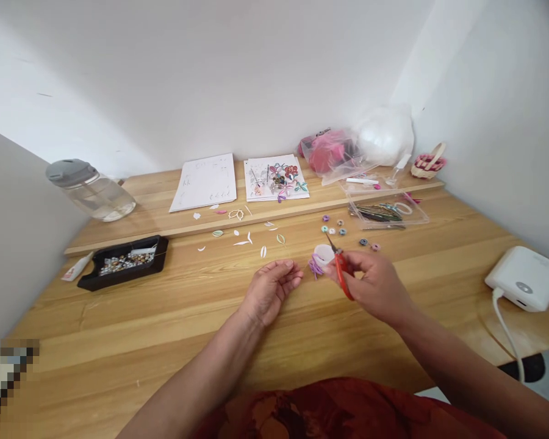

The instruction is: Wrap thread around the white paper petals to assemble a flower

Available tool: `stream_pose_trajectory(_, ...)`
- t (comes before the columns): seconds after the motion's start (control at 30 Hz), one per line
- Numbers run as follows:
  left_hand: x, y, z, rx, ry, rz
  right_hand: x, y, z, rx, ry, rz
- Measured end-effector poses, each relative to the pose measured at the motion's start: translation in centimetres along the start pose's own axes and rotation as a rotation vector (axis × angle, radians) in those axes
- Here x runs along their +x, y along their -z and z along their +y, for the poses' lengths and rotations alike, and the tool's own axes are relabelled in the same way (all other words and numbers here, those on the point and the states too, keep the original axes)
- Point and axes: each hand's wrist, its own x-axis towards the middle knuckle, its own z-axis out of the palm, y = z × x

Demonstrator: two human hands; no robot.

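Over the table [174, 317], pinches with left hand [271, 289], cannot tell whether empty; wraps right hand [377, 283] round scissors [339, 261], likely light, rigid, best held by handles [346, 286].

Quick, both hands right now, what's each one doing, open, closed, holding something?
Left hand: closed, fingertips drawn together; whether they pinch anything thin can't be told.
Right hand: closed, holding the red-handled scissors.

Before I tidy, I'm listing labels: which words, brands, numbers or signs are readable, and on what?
No text is readable.
Tube: reddish print, too blurred.
White box: faint mark, too small.
Left sheet: faint marks, too small to tell writing from drawing.
Right sheet: partly covered, marks unreadable.
Scissors: no lettering shows.
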Motion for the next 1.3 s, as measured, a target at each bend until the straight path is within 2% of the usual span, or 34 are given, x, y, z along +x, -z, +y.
stream_pose_trajectory(0.1, 0.0, 0.1, 0.1, -0.034, 0.028, -0.023, -0.6, -1.9, -0.1, 0.252, -0.199, -0.262)
stream_pose_trajectory(0.2, 0.0, 0.2, 0.2, -0.062, 0.051, -0.066, -0.4, -3.4, 0.6, 0.384, -0.327, -0.324)
stream_pose_trajectory(0.37, -0.1, 0.5, 0.0, -0.059, 0.071, -0.130, 0.6, -4.0, 1.0, 0.505, -0.397, -0.246)
stream_pose_trajectory(0.6, -0.2, 0.4, -0.1, -0.038, 0.102, -0.073, 0.6, -4.8, 1.6, 0.682, -0.404, -0.142)
stream_pose_trajectory(0.93, -0.5, 0.3, 0.1, -0.001, 0.133, -0.085, 0.7, -5.6, 1.9, 0.697, -0.433, -0.051)
stream_pose_trajectory(1.3, -0.7, 0.3, 0.1, -0.025, 0.155, -0.094, 0.6, -5.8, 1.9, 0.662, -0.460, -0.016)
